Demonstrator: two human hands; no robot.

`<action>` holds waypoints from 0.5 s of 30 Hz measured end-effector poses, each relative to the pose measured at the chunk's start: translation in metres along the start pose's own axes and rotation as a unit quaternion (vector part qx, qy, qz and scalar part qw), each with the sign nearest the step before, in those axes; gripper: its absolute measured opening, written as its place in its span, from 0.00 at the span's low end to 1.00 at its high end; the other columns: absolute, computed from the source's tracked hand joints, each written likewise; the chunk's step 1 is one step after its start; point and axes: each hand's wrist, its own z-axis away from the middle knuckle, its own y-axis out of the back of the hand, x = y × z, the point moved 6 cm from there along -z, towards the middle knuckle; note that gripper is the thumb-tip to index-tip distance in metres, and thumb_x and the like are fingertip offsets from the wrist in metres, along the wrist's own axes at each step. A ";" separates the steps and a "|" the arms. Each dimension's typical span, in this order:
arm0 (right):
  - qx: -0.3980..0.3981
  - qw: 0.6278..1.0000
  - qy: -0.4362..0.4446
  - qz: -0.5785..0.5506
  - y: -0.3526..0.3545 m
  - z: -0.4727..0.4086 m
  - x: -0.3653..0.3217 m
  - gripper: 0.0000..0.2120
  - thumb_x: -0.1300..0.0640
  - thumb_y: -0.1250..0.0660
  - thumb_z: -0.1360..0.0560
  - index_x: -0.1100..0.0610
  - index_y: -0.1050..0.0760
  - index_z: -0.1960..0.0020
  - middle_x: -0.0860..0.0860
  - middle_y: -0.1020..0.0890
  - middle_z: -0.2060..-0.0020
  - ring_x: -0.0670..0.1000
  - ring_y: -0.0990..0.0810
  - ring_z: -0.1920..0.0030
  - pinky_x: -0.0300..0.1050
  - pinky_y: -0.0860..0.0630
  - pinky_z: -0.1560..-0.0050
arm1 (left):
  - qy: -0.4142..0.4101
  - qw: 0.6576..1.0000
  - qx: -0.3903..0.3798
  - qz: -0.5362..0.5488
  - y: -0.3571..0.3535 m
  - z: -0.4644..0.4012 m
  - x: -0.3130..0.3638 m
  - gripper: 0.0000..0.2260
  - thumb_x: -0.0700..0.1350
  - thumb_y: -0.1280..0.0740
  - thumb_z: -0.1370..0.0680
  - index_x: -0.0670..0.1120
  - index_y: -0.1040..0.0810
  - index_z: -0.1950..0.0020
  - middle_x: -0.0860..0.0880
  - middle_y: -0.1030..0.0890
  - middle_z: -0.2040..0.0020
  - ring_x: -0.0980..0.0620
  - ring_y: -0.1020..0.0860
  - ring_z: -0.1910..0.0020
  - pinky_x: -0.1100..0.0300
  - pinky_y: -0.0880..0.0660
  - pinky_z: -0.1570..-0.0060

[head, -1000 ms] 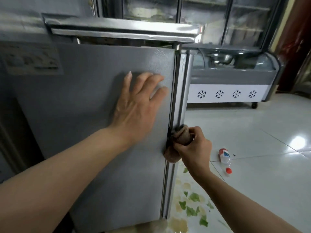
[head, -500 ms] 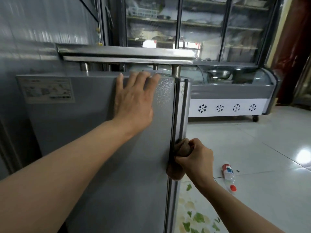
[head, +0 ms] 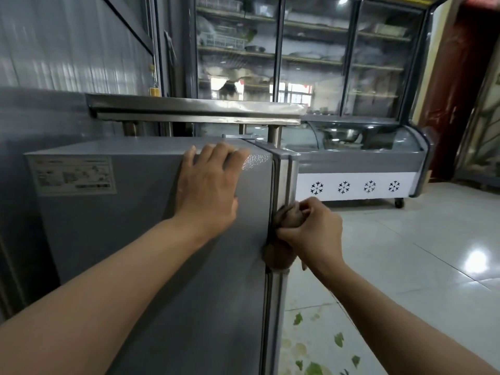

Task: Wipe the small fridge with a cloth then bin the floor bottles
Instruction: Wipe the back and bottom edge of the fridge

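The left hand (head: pixel 207 189) was laid flat on the grey side of the fridge (head: pixel 130 239), fingers straight and hooked slightly over its top edge; nothing was held in it. The right hand (head: pixel 313 232) was curled tight round a brown cloth (head: pixel 288 217), which was pressed against the seam between the fridge body and its door edge. A lump of the cloth hung below the fist, touching the same seam. No floor bottle was seen in this view.

Behind, a glass-door cabinet (head: pixel 311 58) was noted, its shelves holding white baskets, trays and dark bowls, blurred by reflections. In front of it stood a curved-glass chest freezer (head: pixel 359 163); a metal bowl (head: pixel 342 135) was seen inside it.

A label (head: pixel 73 175) was stuck on the fridge's upper left side; its print was too small to be read. Four snowflake marks (head: pixel 355 186) were printed on the freezer's white front.

A steel shelf (head: pixel 194 110) on posts was seen just above the fridge. The floor (head: pixel 405 253) was of glossy pale tile with glare; a leaf-patterned mat (head: pixel 316 350) lay at the fridge's foot.
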 end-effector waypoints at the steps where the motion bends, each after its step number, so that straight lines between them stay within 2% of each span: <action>1: 0.019 1.000 0.006 -0.006 0.007 -0.008 -0.009 0.21 0.56 0.22 0.43 0.57 0.24 0.52 0.51 0.19 0.63 0.52 0.21 0.60 0.45 0.23 0.60 | 0.001 1.000 0.000 0.000 0.001 -0.001 0.000 0.32 0.46 0.28 0.36 0.50 0.33 0.34 0.48 0.29 0.39 0.45 0.31 0.40 0.48 0.41 0.36; 7: 0.065 0.997 0.048 -0.014 0.037 -0.040 -0.054 0.25 0.55 0.22 0.43 0.56 0.22 0.48 0.50 0.17 0.58 0.48 0.23 0.59 0.36 0.31 0.60 | 0.012 1.000 0.004 0.011 0.009 -0.004 -0.002 0.25 0.43 0.30 0.35 0.47 0.29 0.38 0.47 0.26 0.42 0.45 0.28 0.43 0.49 0.39 0.38; 9: 0.078 0.995 0.062 -0.010 0.043 -0.046 -0.064 0.23 0.55 0.22 0.42 0.54 0.21 0.48 0.50 0.17 0.57 0.49 0.21 0.56 0.37 0.29 0.57 | 0.011 1.000 0.003 0.011 0.009 -0.006 -0.002 0.23 0.44 0.31 0.34 0.47 0.28 0.40 0.48 0.25 0.44 0.45 0.28 0.44 0.50 0.38 0.40; 12: 0.062 0.993 0.098 0.023 0.044 -0.048 -0.074 0.18 0.56 0.24 0.40 0.52 0.20 0.50 0.51 0.16 0.56 0.53 0.20 0.54 0.47 0.23 0.52 | 0.006 1.000 0.021 0.019 0.013 -0.011 -0.003 0.20 0.44 0.30 0.35 0.46 0.26 0.43 0.47 0.23 0.47 0.44 0.26 0.46 0.50 0.36 0.46; 15: 0.043 0.985 0.140 0.087 0.041 -0.049 -0.078 0.12 0.55 0.26 0.37 0.54 0.20 0.54 0.54 0.19 0.56 0.55 0.22 0.56 0.45 0.29 0.58 | -0.003 0.999 0.042 0.022 0.017 -0.018 -0.004 0.15 0.43 0.31 0.35 0.44 0.22 0.49 0.45 0.21 0.52 0.43 0.24 0.52 0.52 0.33 0.52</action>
